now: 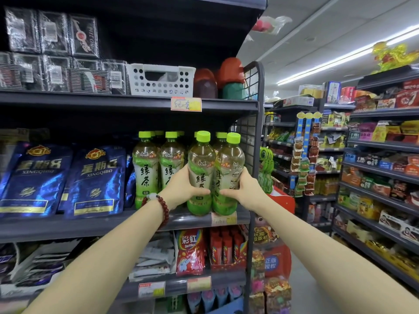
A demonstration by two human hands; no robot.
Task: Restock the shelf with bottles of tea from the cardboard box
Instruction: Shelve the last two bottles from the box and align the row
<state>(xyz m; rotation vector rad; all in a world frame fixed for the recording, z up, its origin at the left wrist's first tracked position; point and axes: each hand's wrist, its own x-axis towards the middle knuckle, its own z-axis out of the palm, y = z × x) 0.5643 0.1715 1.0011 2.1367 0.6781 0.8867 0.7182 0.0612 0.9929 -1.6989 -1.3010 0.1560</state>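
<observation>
Two green tea bottles with lime caps stand at the front edge of the dark middle shelf (140, 219). My left hand (181, 189) grips the left bottle (200, 159) around its label. My right hand (246, 189) grips the right bottle (230, 162) the same way. Both bottles are upright, side by side and touching. Behind and to their left stand several more tea bottles (146, 168) of the same kind. A red bead bracelet (164, 210) is on my left wrist. The cardboard box is out of view.
Blue snack bags (94, 177) fill the shelf left of the bottles. A white plastic basket (161, 79) sits on the shelf above. A wire mesh end panel (255, 137) closes the shelf on the right. Skittles bags (190, 250) lie below. An aisle and stocked shelves (381, 168) run on the right.
</observation>
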